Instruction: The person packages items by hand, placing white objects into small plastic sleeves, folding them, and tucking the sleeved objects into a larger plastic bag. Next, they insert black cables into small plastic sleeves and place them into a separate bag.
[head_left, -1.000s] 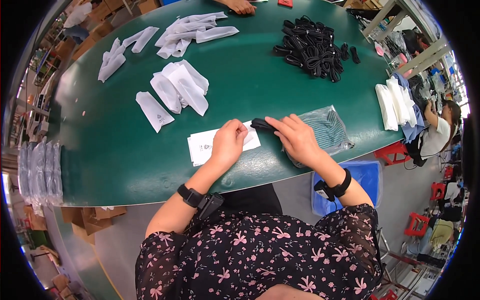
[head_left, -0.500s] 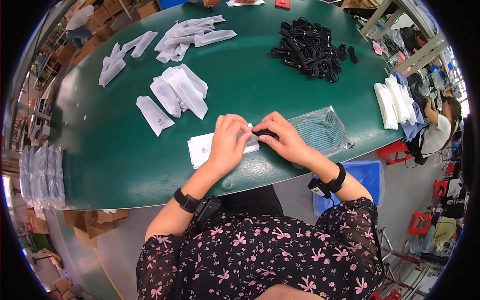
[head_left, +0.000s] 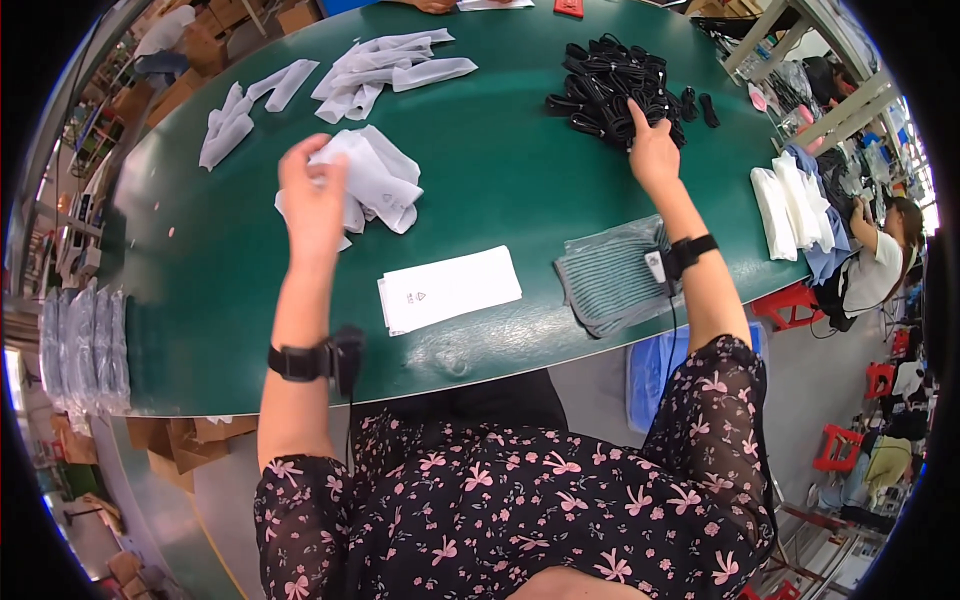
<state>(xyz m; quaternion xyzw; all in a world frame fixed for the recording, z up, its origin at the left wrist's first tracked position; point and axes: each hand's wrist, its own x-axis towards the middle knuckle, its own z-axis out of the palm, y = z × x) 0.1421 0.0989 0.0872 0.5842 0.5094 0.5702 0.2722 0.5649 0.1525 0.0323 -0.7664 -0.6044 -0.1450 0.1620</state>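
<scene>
My left hand [head_left: 314, 190] is over the nearer pile of white pouches [head_left: 385, 180], slightly blurred, with thumb and fingers apart. My right hand [head_left: 656, 160] reaches to the heap of coiled black cables [head_left: 610, 85]. Its index finger is stretched out over the coils; the other fingertips are partly hidden. Between my arms lies a flat stack of white pouches [head_left: 455, 288] with small print. Beside it, partly under my right forearm, is a clear plastic bag [head_left: 612, 280] over something with grey-green stripes.
More white pouches [head_left: 375, 75] lie at the far left of the green table [head_left: 480, 190]. Wrapped packs [head_left: 85, 345] stand by its left edge. White bundles [head_left: 785, 210] are at right, a blue bin [head_left: 645, 385] below the edge. Another person's hand [head_left: 435, 5] shows at the far edge.
My hands, together over the white stack with a black cable before, have separated. The left has moved to the pouch pile, the right to the cable heap. No cable shows at the stack now.
</scene>
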